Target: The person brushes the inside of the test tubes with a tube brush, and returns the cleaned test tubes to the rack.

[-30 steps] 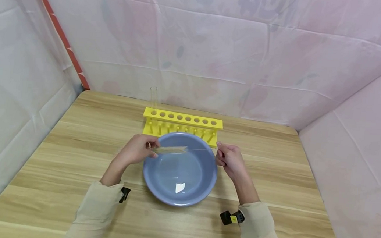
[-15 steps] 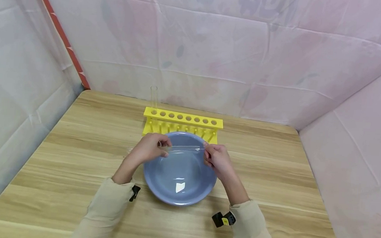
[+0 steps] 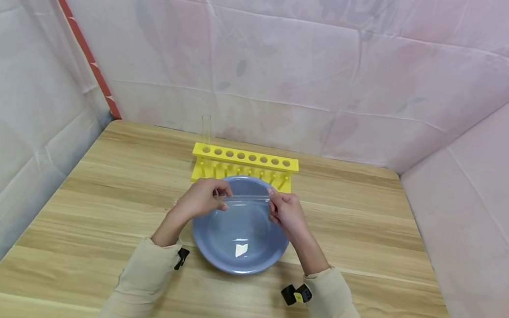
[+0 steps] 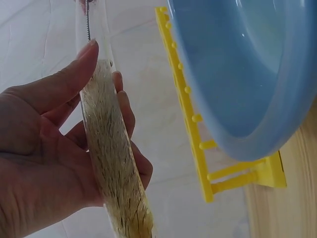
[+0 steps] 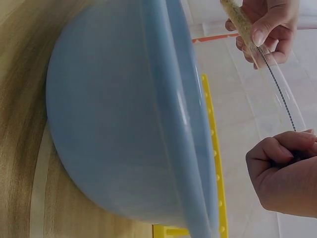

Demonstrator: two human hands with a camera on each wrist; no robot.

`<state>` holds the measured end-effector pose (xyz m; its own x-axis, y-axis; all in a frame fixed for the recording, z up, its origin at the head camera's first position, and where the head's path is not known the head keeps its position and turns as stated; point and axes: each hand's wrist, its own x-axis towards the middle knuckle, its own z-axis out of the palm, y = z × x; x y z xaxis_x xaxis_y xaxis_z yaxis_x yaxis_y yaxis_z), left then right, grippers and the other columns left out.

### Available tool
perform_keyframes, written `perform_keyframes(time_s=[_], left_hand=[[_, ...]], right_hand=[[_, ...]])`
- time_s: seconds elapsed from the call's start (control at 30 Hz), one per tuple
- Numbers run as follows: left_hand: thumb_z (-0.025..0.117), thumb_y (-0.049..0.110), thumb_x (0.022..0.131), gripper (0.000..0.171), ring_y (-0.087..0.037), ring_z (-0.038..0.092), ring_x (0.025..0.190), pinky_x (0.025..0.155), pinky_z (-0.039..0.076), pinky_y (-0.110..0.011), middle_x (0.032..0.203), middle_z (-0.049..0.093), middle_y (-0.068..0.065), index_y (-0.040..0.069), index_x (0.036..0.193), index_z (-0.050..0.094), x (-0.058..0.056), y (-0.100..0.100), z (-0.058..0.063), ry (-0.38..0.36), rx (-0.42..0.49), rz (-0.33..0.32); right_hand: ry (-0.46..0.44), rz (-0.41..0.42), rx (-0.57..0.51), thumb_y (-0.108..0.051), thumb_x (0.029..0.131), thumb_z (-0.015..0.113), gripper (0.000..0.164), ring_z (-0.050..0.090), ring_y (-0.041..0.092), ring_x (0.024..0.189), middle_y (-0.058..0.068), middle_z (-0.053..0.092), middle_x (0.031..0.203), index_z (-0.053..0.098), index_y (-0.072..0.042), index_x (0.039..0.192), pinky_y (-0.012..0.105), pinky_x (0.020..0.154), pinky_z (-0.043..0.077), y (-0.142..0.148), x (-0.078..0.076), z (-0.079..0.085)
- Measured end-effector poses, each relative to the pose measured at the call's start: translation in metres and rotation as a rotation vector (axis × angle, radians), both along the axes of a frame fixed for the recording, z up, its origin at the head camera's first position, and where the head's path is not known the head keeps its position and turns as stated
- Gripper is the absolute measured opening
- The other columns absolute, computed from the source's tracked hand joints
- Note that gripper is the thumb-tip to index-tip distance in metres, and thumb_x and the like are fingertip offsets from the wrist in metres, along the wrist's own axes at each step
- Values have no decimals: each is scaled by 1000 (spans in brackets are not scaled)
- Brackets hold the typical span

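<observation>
Over the blue basin (image 3: pixel 238 268), my left hand (image 3: pixel 202 197) grips a clear glass test tube (image 3: pixel 247 198) lying nearly level, mouth toward the right. Inside it, the pale bristles of a test tube brush (image 4: pixel 116 153) show in the left wrist view, filling the part within and beyond my fingers. The brush's twisted wire handle (image 5: pixel 278 87) runs along the tube to my right hand (image 3: pixel 288 211), whose curled fingers pinch it close to the tube's mouth. In the right wrist view those fingers hide the handle's end. Water appears to lie in the basin.
Right behind the basin stands a yellow test tube rack (image 3: pixel 245 157). Another clear test tube (image 3: pixel 206 128) is upright in its leftmost hole. The wooden table (image 3: pixel 373 236) is enclosed by fabric-covered walls (image 3: pixel 287 72) at the back and sides.
The brush's bristles, over the basin and bare a second ago, are now inside the tube. My right hand has moved left and my left hand right, bringing the hands closer together.
</observation>
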<state>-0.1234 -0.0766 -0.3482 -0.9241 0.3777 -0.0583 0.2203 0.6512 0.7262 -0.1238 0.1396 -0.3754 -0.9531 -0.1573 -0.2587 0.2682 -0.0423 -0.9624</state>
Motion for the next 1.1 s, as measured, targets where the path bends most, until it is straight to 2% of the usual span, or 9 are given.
perform_keyframes(time_s=[0.27, 0.7, 0.9, 1.1], left_hand=[[74, 5, 74, 17, -18, 51, 74, 68, 43, -31, 78, 56, -2, 5, 88, 65, 0, -4, 0, -9, 7, 6], [74, 4, 74, 17, -18, 52, 75, 69, 44, -31, 80, 59, -6, 2, 88, 65, -1, -8, -1, -12, 46, -33], [74, 4, 74, 17, -18, 52, 76, 70, 45, -31, 80, 59, -5, 3, 88, 65, 0, -7, 0, -27, 59, -48], [73, 5, 76, 16, -18, 53, 79, 72, 45, -32, 82, 59, -5, 3, 90, 65, 0, -7, 2, -54, 80, -68]], right_hand=[[5, 24, -7, -18, 97, 44, 46, 28, 12, 40, 0, 27, 45, 40, -2, 55, 23, 44, 26, 0, -1, -1], [-8, 71, 33, -17, 98, 42, 43, 36, 14, 42, 3, 34, 48, 45, -1, 58, 24, 45, 30, 4, -1, -6], [78, 77, 40, -10, 97, 42, 43, 36, 14, 42, 2, 35, 46, 45, -1, 55, 23, 44, 31, 6, -1, -4], [229, 79, 101, -9, 96, 45, 43, 39, 15, 43, 4, 39, 49, 42, 17, 62, 21, 45, 32, 10, -1, 0]])
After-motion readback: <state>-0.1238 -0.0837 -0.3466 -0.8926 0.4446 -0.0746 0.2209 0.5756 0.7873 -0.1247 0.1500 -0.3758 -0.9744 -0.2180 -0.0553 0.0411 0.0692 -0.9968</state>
